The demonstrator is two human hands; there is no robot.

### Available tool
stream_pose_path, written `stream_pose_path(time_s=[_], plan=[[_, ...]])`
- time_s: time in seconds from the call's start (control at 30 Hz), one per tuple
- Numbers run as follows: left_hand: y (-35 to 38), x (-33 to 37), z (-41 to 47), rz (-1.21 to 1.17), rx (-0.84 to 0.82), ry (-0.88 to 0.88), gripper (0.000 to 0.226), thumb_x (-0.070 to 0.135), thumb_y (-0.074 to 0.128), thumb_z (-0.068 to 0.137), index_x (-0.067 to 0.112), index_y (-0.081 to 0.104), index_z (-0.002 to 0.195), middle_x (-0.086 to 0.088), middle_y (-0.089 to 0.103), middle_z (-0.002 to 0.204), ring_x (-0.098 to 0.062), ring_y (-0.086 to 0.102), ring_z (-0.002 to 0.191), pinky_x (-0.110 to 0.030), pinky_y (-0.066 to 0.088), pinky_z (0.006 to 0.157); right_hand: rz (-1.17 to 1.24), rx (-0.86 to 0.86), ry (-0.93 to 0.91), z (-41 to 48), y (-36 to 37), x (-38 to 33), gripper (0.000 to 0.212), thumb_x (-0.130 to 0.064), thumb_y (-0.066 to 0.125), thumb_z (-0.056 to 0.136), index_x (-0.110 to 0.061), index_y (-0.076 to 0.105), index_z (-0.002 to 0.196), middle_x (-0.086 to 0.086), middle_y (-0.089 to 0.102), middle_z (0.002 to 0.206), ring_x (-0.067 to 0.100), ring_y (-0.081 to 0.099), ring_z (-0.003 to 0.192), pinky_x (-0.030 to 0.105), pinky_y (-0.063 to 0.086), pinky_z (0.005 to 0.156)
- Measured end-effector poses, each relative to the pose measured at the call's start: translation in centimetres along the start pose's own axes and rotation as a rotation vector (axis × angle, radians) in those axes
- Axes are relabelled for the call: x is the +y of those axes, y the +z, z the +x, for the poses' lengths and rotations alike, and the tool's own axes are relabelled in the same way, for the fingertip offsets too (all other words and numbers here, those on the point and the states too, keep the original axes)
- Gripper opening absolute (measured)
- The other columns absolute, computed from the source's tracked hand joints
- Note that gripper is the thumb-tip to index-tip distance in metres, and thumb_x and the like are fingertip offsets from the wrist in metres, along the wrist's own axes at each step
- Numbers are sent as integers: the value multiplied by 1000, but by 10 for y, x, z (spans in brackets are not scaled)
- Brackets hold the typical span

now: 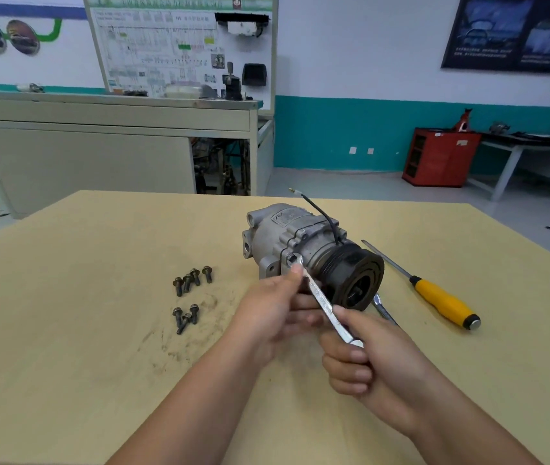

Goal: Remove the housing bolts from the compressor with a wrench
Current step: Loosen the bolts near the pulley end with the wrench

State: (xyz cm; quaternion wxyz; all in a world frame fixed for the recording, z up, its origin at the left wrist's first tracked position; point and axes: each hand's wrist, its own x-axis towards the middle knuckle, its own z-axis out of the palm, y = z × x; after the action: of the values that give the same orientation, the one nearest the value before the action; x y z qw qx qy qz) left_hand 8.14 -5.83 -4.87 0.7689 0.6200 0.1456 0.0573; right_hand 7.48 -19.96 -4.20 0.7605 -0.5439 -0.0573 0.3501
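The grey metal compressor lies on its side on the tan table, its black pulley facing me. A silver wrench runs from a housing bolt on the compressor's near flank down to my right hand, which grips the wrench's lower end. My left hand pinches the wrench near its head, fingertips close to the bolt. Several removed bolts lie loose in two small clusters to the left of the compressor.
A yellow-handled screwdriver lies right of the compressor. A second metal tool pokes out from under the pulley. A black wire sticks up from the compressor. Beyond the table stand a grey workbench and a red cabinet.
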Motion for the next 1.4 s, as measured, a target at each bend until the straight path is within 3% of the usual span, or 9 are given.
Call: stream_pose_path(time_s=[0.13, 0.2, 0.3, 0.43, 0.6, 0.73, 1.0, 1.17, 1.4], plan=[[-52, 43, 39, 735, 405, 662, 12, 33, 61, 89, 22, 64, 93, 5, 68, 93, -7, 59, 85, -7, 39, 73, 113, 44, 68, 0, -6, -15, 29, -19, 42, 91, -1, 64, 84, -5, 20, 44, 5, 17, 30, 12, 16, 31], [-68, 68, 70, 960, 205, 640, 46, 41, 68, 81, 30, 55, 124, -2, 47, 136, -18, 39, 128, -29, 31, 106, 120, 64, 85, 0, -7, -23, 29, -19, 44, 89, 1, 65, 87, -5, 19, 43, 5, 16, 29, 11, 15, 31], [-64, 84, 109, 1226, -138, 450, 77, 48, 70, 74, 35, 36, 142, -5, 20, 155, -30, 4, 145, -52, 13, 116, 133, 60, 120, 0, -9, -35, 34, -17, 46, 84, 6, 71, 92, -5, 19, 44, 5, 15, 29, 10, 15, 32], [-62, 82, 132, 1172, -360, 357, 92, 58, 70, 64, 36, 31, 144, 5, 44, 140, -21, 41, 130, -26, 36, 99, 83, 21, 184, -7, -9, -48, 39, -16, 55, 67, 2, 72, 97, -4, 18, 44, 5, 16, 29, 10, 15, 33], [-67, 79, 123, 1233, -225, 447, 108, 81, 55, 43, 41, 35, 141, 6, 52, 136, -14, 51, 115, -21, 34, 84, -20, 38, 176, -8, -8, -47, 34, -15, 48, 74, -2, 74, 93, -1, 18, 43, 7, 16, 29, 9, 17, 34], [-62, 68, 96, 1254, -74, 550, 113, 95, 38, 36, 39, 45, 133, 13, 61, 91, -11, 67, 72, -12, 38, 55, -69, 76, 145, -16, -8, -46, 36, -15, 48, 73, -1, 73, 94, 0, 18, 42, 8, 15, 28, 10, 18, 36], [-57, 48, 55, 1640, 331, 698, 104, 89, 7, 52, 25, 51, 120, -4, 65, 82, -24, 52, 68, -29, 34, 52, -241, 214, 52, -41, -9, -55, 33, -13, 41, 92, 2, 70, 96, -2, 18, 43, 6, 14, 29, 9, 17, 34], [-54, 46, 39, 1716, 399, 632, 89, 86, 15, 63, 22, 54, 111, 5, 36, 59, -18, 39, 58, -26, 23, 42, -386, 231, 70, -49, 0, -71, 32, -14, 37, 95, 2, 63, 107, -4, 20, 43, 5, 15, 29, 9, 14, 32], [-56, 47, 37, 1719, 401, 602, 74, 77, 24, 79, 19, 53, 114, 0, 47, 68, -21, 47, 67, -30, 32, 49, -573, 174, 195, -42, 14, -106, 38, -12, 32, 96, 9, 56, 118, -6, 23, 39, 3, 17, 26, 9, 14, 29]])
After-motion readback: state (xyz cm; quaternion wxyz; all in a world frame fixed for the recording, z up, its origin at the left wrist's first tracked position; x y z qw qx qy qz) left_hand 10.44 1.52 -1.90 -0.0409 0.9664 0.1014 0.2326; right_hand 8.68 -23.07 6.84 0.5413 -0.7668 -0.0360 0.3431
